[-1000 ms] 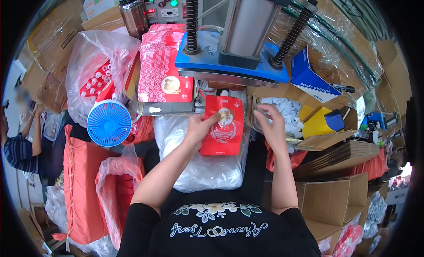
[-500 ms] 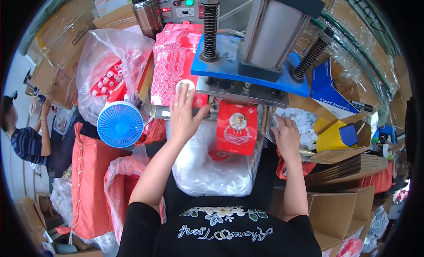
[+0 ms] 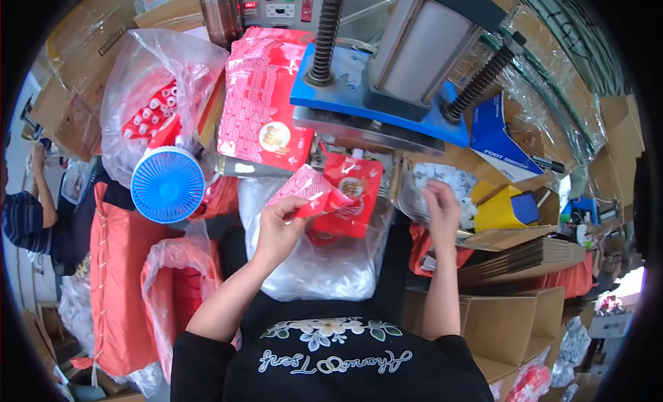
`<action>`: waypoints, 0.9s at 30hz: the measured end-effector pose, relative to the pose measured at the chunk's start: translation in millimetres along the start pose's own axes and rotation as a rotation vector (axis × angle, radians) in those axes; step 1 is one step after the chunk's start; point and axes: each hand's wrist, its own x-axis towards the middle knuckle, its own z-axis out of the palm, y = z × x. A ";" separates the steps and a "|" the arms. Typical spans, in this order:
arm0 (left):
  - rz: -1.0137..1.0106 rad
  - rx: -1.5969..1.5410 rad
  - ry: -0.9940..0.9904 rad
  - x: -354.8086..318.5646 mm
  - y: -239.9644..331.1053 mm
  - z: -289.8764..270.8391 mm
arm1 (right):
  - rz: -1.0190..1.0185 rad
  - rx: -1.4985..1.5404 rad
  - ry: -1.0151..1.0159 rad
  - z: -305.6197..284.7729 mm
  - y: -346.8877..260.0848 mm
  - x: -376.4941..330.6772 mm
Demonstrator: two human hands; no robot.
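Observation:
My left hand point(image 3: 280, 229) pinches a red pouch point(image 3: 311, 193) with a pink wave pattern, above my lap. Just beyond it, another red pouch point(image 3: 371, 184) hangs at the front of the press point(image 3: 366, 126), a white spout at its top edge. On the right, my right hand point(image 3: 444, 212) is over a clear tub of small white spouts point(image 3: 449, 177), fingertips drawn together; whatever they hold is too small to make out. A stack of red and pink pouches point(image 3: 252, 98) lies left of the press.
A blue fan point(image 3: 168, 184) and a clear bag of spouted red pouches point(image 3: 166, 70) are on the left. Right of the tub sit a yellow box point(image 3: 494, 210) and a blue carton point(image 3: 497, 139). Clear plastic point(image 3: 318, 271) covers my lap. Another person point(image 3: 27, 215) works far left.
My left hand has come off the stack toward me with a pouch in its fingers. My right hand's fingers have closed over the spouts. The whole view has shifted slightly.

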 end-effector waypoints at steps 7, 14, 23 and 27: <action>-0.242 -0.167 -0.142 -22.0 -31.9 35.0 | -0.168 0.007 -0.287 28.8 -52.5 0.1; -0.233 -0.098 -0.107 -18.9 -26.7 36.2 | 0.223 0.339 -0.254 6.3 -5.0 10.8; -0.022 -0.004 -0.190 -14.7 -47.9 42.7 | -0.265 -0.024 -0.726 39.8 -64.1 -0.6; -0.251 -0.168 -0.274 -2.3 -40.1 38.7 | -0.066 0.195 -0.676 51.3 -56.4 4.6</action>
